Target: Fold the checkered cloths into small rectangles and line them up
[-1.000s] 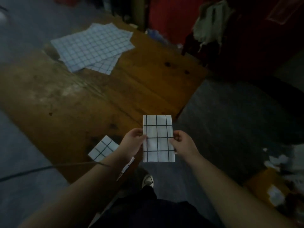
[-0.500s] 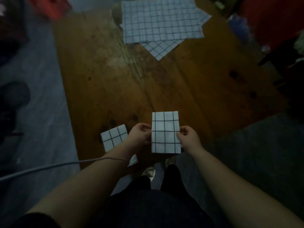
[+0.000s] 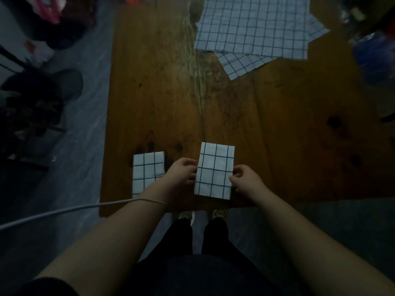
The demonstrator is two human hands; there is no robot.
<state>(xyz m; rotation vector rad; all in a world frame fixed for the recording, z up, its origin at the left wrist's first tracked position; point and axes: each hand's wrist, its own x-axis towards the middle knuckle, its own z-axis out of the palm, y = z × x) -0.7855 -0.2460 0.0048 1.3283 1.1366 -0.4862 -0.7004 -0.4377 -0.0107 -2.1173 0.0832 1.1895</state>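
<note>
Left hand and right hand pinching folded cloth; second rectangle half-hidden by left forearm; unfolded stack beyond.

A worn wooden table stands on grey floor in dim light.

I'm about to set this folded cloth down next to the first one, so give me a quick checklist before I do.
1. Grip: left hand and right hand pinch the side edges of the held cloth: ok.
2. Held cloth folded into a small rectangle: ok.
3. First folded cloth lies flat by the near edge of the table: ok.
4. Held cloth touching the table: cannot tell.
5. Far edges of the two in line: not ok, the held one reaches farther.
</note>
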